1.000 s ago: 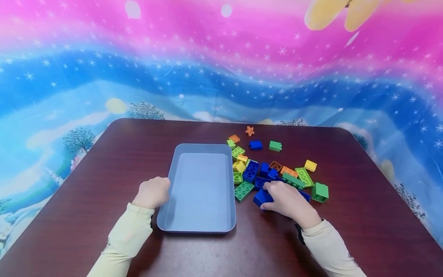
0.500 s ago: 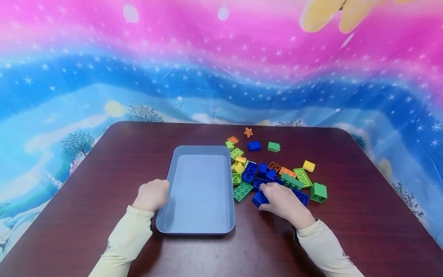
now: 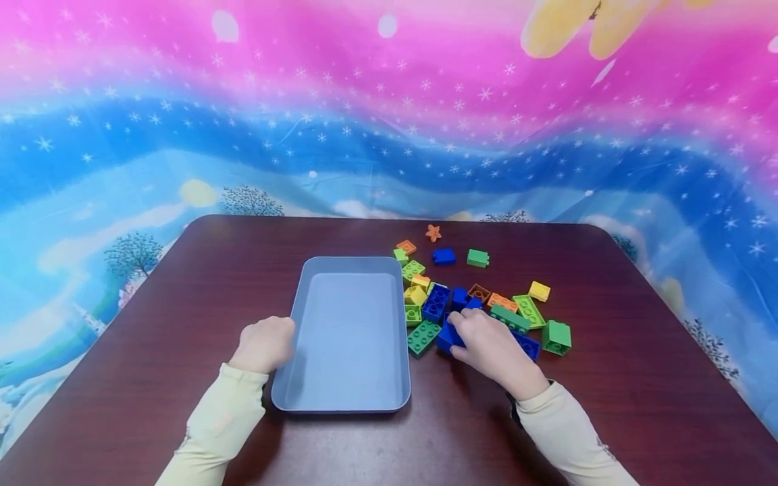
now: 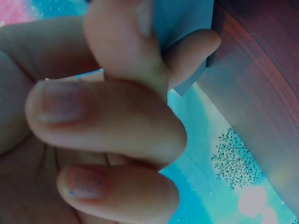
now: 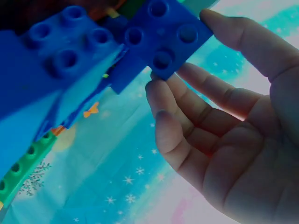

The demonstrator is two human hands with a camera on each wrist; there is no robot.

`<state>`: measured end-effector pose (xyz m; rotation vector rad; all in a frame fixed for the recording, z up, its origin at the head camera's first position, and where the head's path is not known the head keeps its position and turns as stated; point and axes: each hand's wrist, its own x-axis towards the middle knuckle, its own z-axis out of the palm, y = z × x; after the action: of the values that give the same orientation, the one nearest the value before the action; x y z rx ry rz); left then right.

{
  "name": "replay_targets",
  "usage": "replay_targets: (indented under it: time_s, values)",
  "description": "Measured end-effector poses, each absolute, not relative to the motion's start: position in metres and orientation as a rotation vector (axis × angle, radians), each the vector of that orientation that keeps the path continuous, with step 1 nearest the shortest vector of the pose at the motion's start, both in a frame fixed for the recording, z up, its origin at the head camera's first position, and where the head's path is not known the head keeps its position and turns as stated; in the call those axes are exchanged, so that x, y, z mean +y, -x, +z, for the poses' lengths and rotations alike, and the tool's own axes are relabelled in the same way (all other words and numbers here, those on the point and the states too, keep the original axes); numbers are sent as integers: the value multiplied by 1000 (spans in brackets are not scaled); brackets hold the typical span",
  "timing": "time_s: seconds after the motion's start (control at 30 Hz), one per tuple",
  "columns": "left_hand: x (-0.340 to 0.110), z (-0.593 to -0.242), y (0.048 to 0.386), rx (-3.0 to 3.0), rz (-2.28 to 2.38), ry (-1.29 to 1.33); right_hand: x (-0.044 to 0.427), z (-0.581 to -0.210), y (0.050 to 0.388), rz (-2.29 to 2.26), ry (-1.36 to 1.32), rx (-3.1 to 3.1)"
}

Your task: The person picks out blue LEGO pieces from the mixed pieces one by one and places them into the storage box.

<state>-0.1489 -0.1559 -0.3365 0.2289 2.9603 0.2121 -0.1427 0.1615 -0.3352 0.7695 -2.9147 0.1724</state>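
At the left side of a grey-blue rectangular tray (image 3: 340, 337), my left hand (image 3: 264, 344) grips the tray wall. Its curled fingers (image 4: 107, 121) fill the left wrist view, with part of the tray (image 4: 184, 18) behind the thumb and forefinger. Right of the tray, my right hand (image 3: 495, 347) pinches a blue building brick (image 3: 448, 339) between thumb and fingertips. The right wrist view shows this brick's (image 5: 161, 33) studded face, close to other blue bricks (image 5: 65, 46). Whether it touches them or the table I cannot tell.
Several loose bricks lie right of the tray, among them a green one (image 3: 423, 337), a yellow one (image 3: 539, 291) and a green block (image 3: 556, 337). An orange flower piece (image 3: 433, 233) lies near the far edge of the brown table (image 3: 152, 324). Behind hangs a printed cloth (image 3: 365, 135).
My right hand has shifted slightly left and away from me with the blue brick. The left hand stays on the tray wall. The head view has moved a little.
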Motion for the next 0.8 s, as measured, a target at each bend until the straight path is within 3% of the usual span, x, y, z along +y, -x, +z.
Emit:
replay_targets:
  time_s: [0.8]
  values:
    - [-154, -337, 149, 2969, 209, -218, 107, -335, 130, 268, -924, -2621]
